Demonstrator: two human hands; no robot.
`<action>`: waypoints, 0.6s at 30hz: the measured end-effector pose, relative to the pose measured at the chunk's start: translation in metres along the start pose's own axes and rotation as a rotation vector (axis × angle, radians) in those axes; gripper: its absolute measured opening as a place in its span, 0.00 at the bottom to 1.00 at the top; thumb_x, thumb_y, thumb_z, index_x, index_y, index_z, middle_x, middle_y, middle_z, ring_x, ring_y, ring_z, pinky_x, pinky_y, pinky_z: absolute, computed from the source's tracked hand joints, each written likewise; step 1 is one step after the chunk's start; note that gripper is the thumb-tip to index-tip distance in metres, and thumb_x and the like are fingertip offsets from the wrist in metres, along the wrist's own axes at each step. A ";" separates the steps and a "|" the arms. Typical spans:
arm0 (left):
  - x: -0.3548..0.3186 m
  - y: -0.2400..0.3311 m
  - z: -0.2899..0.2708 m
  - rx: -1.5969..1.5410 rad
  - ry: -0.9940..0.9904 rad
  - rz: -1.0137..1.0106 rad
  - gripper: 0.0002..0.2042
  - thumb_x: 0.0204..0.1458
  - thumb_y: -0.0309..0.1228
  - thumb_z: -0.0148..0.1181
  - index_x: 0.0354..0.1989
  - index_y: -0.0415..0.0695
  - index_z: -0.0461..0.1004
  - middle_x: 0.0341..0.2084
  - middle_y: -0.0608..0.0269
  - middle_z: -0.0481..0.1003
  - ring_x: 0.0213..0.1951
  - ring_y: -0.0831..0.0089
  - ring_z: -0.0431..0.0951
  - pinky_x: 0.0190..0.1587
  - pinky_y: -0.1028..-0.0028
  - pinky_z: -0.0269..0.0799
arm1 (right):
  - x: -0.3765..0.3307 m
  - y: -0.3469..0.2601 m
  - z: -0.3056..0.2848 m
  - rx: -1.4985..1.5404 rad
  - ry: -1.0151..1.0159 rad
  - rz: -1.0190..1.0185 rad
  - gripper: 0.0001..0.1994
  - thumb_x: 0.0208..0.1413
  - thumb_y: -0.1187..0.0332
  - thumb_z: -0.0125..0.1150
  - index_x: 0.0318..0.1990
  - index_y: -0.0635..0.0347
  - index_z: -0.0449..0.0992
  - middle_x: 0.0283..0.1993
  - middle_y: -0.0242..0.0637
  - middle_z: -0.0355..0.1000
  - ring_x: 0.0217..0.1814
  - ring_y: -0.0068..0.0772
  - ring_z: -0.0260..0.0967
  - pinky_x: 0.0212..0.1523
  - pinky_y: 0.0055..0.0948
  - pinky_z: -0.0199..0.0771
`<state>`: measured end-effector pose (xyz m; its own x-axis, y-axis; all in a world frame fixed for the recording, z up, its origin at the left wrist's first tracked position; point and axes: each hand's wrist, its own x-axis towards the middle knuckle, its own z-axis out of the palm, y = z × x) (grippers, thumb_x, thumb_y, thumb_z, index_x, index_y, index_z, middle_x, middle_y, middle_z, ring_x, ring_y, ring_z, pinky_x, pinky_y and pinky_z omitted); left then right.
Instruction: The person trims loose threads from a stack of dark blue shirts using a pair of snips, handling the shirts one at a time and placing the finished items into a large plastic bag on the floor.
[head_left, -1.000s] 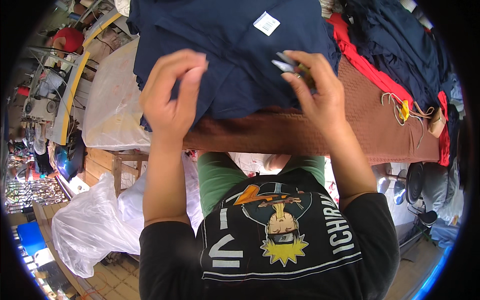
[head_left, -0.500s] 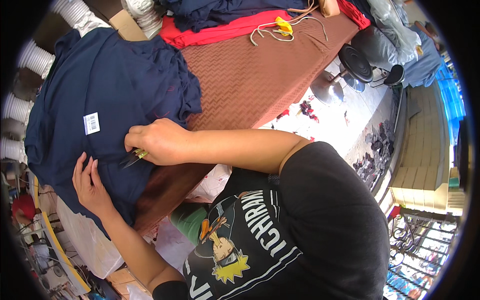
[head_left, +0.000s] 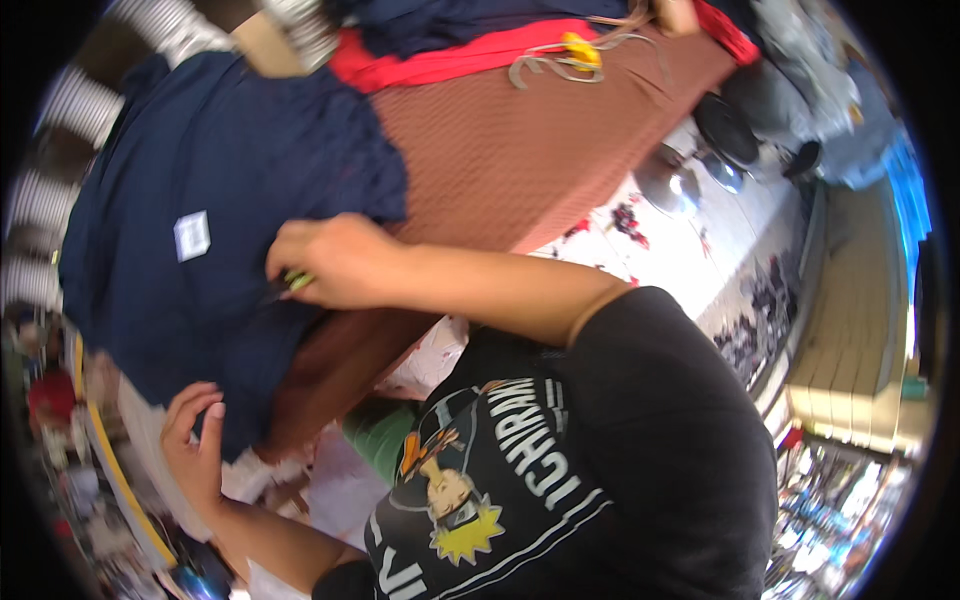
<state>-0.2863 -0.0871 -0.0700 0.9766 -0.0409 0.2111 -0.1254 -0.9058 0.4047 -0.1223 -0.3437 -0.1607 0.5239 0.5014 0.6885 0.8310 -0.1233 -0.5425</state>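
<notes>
A navy blue garment (head_left: 230, 160) lies spread and wrinkled over the left part of the table, with a white label (head_left: 192, 236) on it. My right hand (head_left: 340, 262) is closed around small thread snips (head_left: 297, 281) with a yellow-green handle, just above the garment; their blades are blurred. Near the garment's lower left edge, my left hand (head_left: 196, 440) is raised with its fingers loosely bent and the thumb apart. I see nothing in it, and whether it touches the cloth I cannot tell.
A brown textured cloth (head_left: 500, 140) covers the table. Red fabric (head_left: 450, 62) and a navy pile (head_left: 460, 22) lie at its far side, near pale cords and a yellow piece (head_left: 582, 50). White thread cones (head_left: 85, 105) line the left. A round stool (head_left: 725, 130) stands right.
My left hand has come off the garment and moved down toward me. My right hand, still with the snips, has shifted slightly right and up. The view has moved a little and blurred.
</notes>
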 end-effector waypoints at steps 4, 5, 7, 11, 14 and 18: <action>-0.026 0.014 -0.001 -0.135 0.184 -0.150 0.05 0.53 0.21 0.59 0.36 0.35 0.78 0.36 0.56 0.79 0.41 0.69 0.78 0.47 0.74 0.71 | 0.001 -0.008 -0.036 -0.062 0.042 0.230 0.18 0.45 0.53 0.71 0.39 0.53 0.79 0.39 0.38 0.76 0.39 0.42 0.77 0.39 0.36 0.77; -0.023 0.021 0.000 -0.125 0.291 -0.133 0.05 0.53 0.21 0.60 0.37 0.35 0.77 0.36 0.57 0.79 0.41 0.70 0.78 0.47 0.75 0.70 | 0.002 -0.011 -0.043 -0.048 0.060 0.237 0.21 0.47 0.52 0.70 0.43 0.55 0.77 0.37 0.40 0.76 0.39 0.41 0.77 0.39 0.35 0.76; -0.005 0.023 0.011 -0.160 0.514 -0.035 0.04 0.52 0.22 0.62 0.35 0.36 0.78 0.36 0.58 0.79 0.41 0.71 0.78 0.47 0.75 0.70 | 0.009 -0.015 -0.052 -0.094 0.009 0.341 0.20 0.52 0.55 0.67 0.47 0.56 0.74 0.35 0.41 0.74 0.36 0.41 0.75 0.38 0.34 0.75; 0.012 0.029 0.035 -0.182 0.713 -0.080 0.06 0.48 0.22 0.65 0.35 0.39 0.80 0.37 0.59 0.80 0.41 0.69 0.79 0.47 0.74 0.71 | 0.025 -0.022 -0.031 0.068 -0.010 0.250 0.14 0.57 0.65 0.62 0.49 0.58 0.73 0.33 0.40 0.73 0.36 0.35 0.73 0.40 0.29 0.72; 0.031 0.030 0.054 -0.155 0.743 -0.091 0.08 0.46 0.26 0.68 0.36 0.41 0.80 0.38 0.60 0.79 0.41 0.66 0.79 0.47 0.72 0.72 | 0.036 -0.023 -0.015 0.213 0.029 0.106 0.13 0.54 0.73 0.64 0.46 0.61 0.74 0.33 0.38 0.74 0.36 0.29 0.73 0.40 0.26 0.72; 0.050 0.027 0.073 -0.079 0.767 -0.116 0.10 0.45 0.30 0.69 0.36 0.43 0.81 0.39 0.63 0.78 0.41 0.66 0.78 0.46 0.70 0.72 | 0.054 -0.030 0.008 0.243 0.023 -0.005 0.11 0.53 0.76 0.64 0.45 0.62 0.75 0.33 0.38 0.75 0.31 0.27 0.72 0.35 0.23 0.72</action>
<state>-0.2276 -0.1439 -0.1133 0.5944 0.3814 0.7080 -0.0700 -0.8525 0.5180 -0.1206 -0.3058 -0.1113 0.5265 0.4818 0.7005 0.7655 0.0898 -0.6371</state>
